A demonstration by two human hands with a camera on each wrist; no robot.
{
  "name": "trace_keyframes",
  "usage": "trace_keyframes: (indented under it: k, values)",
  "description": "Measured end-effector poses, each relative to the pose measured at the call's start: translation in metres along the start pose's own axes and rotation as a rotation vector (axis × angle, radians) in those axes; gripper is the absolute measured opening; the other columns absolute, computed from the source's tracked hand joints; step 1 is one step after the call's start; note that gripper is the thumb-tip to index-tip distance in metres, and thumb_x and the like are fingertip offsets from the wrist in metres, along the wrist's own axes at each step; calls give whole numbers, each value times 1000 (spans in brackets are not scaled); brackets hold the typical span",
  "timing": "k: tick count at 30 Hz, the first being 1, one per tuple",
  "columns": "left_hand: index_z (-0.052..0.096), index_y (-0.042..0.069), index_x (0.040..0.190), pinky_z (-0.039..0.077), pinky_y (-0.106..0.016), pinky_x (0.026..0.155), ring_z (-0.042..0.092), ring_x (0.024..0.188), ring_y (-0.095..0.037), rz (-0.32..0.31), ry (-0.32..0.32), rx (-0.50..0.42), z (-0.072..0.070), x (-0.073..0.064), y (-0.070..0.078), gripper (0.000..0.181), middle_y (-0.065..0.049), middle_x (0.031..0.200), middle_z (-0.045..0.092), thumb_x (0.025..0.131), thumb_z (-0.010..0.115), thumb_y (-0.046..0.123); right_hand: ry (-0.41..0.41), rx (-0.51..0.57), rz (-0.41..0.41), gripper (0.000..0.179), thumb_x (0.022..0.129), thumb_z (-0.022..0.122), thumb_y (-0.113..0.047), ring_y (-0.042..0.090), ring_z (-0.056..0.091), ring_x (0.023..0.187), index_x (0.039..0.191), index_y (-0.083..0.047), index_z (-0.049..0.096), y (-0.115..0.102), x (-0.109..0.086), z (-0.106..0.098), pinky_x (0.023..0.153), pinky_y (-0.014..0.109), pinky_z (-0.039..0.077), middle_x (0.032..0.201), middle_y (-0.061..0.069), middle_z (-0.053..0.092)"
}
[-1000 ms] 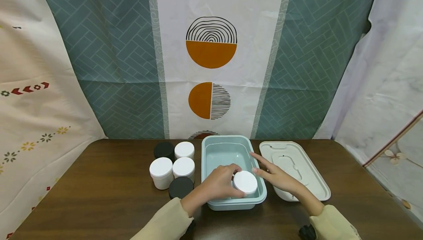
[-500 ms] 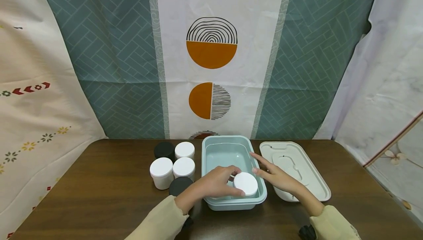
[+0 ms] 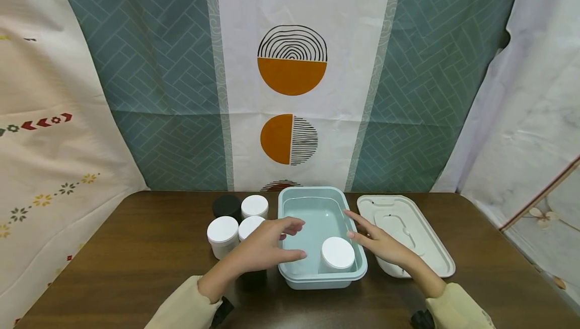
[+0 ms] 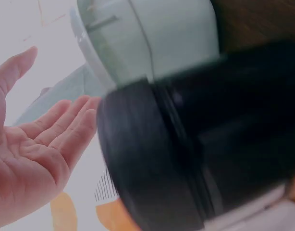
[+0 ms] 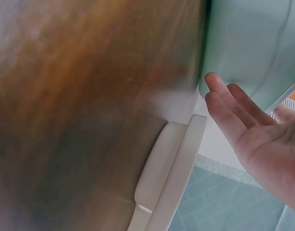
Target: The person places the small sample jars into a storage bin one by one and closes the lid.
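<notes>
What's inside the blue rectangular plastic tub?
One white lidded cylindrical jar, near the tub's front right corner. Anything beneath it or behind the left hand is covered.

green-and-white cloth behind a dark brown table

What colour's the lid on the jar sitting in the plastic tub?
White; the jar lid shows best in the head view.

Left grip, thumb parted from fingers, right grip, fingers extended
</notes>
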State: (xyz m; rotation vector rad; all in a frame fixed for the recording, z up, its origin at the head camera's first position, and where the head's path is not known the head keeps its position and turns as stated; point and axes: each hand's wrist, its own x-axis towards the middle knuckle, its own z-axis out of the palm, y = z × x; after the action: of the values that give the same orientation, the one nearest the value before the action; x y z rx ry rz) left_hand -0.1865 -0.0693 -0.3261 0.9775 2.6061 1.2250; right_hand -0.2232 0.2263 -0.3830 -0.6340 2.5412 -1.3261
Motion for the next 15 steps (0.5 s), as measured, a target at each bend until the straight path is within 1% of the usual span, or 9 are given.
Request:
trace_keyframes:
  k: [4,7,12,15]
  values:
    - [54,0,119,47,-38,88,58,104,-25,37,78,1,-9,-14,-7,51,-14,115,60,78,72,26,-10,-1,1,59,96,46,-29,42,35,124,146,-14,19,0,0,0,91,54,40,146,19,24]
    - [55,-1,117,48,-38,86,58,103,-26,41,118,-15,-14,-23,-14,50,-13,114,61,77,73,24,-14,-2,1,58,96,45,-29,41,36,124,146,-15,19,0,-1,0,91,53,40,146,19,24]
    - [57,1,114,48,-35,87,58,102,-26,2,173,-35,-19,-38,-23,48,-9,112,61,75,74,24,-12,2,10,59,96,46,-29,40,38,122,146,-15,19,0,-1,0,89,51,42,144,20,27]
    - [57,1,112,48,-35,87,58,101,-26,-25,204,-43,-21,-45,-28,47,-9,112,61,75,75,23,-13,6,9,59,96,46,-29,40,38,122,146,-14,19,1,-1,0,89,50,42,144,21,27]
